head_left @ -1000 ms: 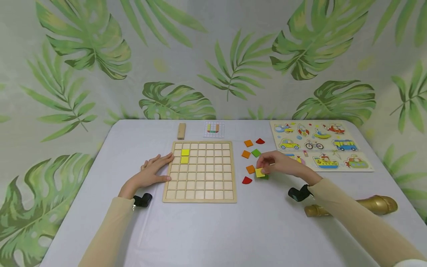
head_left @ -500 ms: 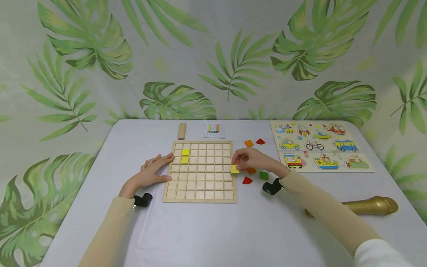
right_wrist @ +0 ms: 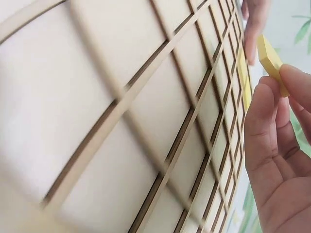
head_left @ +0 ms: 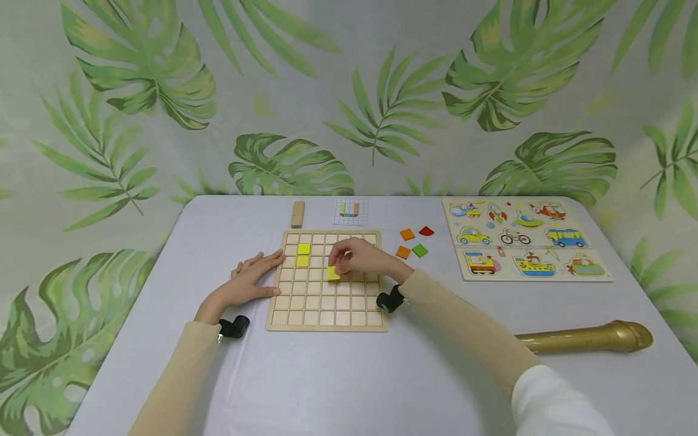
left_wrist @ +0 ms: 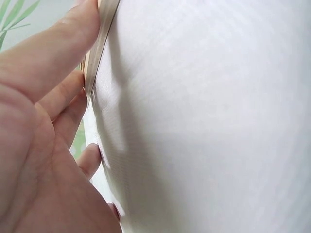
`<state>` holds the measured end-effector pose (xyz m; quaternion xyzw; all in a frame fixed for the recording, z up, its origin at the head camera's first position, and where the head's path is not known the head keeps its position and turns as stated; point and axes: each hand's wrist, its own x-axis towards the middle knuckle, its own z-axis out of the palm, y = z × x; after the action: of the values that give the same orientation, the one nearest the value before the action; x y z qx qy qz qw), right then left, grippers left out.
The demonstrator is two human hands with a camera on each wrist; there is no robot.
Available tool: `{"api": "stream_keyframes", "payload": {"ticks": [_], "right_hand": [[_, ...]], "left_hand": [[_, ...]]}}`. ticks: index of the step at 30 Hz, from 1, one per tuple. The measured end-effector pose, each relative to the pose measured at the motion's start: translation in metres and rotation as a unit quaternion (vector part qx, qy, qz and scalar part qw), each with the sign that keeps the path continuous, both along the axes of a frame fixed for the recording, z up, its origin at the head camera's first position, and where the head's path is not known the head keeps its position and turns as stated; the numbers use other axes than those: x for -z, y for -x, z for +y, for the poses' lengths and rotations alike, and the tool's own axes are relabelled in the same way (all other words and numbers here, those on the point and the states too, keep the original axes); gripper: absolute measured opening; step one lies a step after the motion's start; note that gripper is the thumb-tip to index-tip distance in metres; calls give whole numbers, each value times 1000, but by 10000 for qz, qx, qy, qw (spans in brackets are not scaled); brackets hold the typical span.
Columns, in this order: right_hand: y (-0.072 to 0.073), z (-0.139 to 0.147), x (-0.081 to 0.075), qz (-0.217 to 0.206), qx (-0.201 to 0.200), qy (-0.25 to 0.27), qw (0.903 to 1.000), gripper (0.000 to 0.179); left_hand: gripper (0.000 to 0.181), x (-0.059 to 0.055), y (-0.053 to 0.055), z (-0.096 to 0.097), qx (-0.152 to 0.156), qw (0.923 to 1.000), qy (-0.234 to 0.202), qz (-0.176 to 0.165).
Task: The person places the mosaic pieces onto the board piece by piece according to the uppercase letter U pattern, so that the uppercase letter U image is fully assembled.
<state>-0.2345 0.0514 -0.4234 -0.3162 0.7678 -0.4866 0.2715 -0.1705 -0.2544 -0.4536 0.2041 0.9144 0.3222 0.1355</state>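
My right hand (head_left: pixel 357 257) pinches a yellow square tile (head_left: pixel 333 274) between thumb and fingers, over the middle of the wooden grid board (head_left: pixel 327 326). In the right wrist view the tile (right_wrist: pixel 270 63) is raised above the board's surface. Two other yellow tiles (head_left: pixel 302 255) sit in cells of one column at the upper left of the grid. At the board's left edge rests my left hand (head_left: pixel 251 281), fingers and thumb spread and touching the frame. The left wrist view shows its thumb and fingers against the wooden edge (left_wrist: pixel 101 46).
Right of the board lie orange tiles (head_left: pixel 407 234), a green tile (head_left: pixel 420 250) and a red quarter-round piece (head_left: pixel 426 231). Behind it are a pattern card (head_left: pixel 351 212) and a wooden block (head_left: pixel 297 214). A vehicle puzzle board (head_left: pixel 528 239) and a gold flute-like object (head_left: pixel 591 338) lie farther right.
My right hand has carried the yellow tile leftward from the loose pieces to above the middle of the board. The left hand has stayed at the board's edge.
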Motion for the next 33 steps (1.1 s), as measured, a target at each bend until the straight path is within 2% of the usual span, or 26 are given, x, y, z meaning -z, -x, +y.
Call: {"api": "stream_keyframes", "payload": {"ticks": [7,16,20,25,30,33], "right_hand": [[-1,-38,0,299,21,-101,9995,9],[-4,-68,8,1063,344,-651,9916,9],[-6,-74,14,1443,451,-836,9850,10],[-11,-80,14,1863,427,-1079,9756,13],[-16,-84,11,2502,178,-1545,9556,13],[-17,-83,12,2651,184,-1557,9514,12]], "left_hand": [[79,2,1,0,-50,9999,100,-5],[78,3,2,0,-26,9999,105,17],[78,3,2,0,-33,10000,46,-14],[78,3,2,-1,-48,10000,69,-11],[79,3,2,-1,-53,9999,90,10],[79,3,2,0,-49,10000,85,6]]}}
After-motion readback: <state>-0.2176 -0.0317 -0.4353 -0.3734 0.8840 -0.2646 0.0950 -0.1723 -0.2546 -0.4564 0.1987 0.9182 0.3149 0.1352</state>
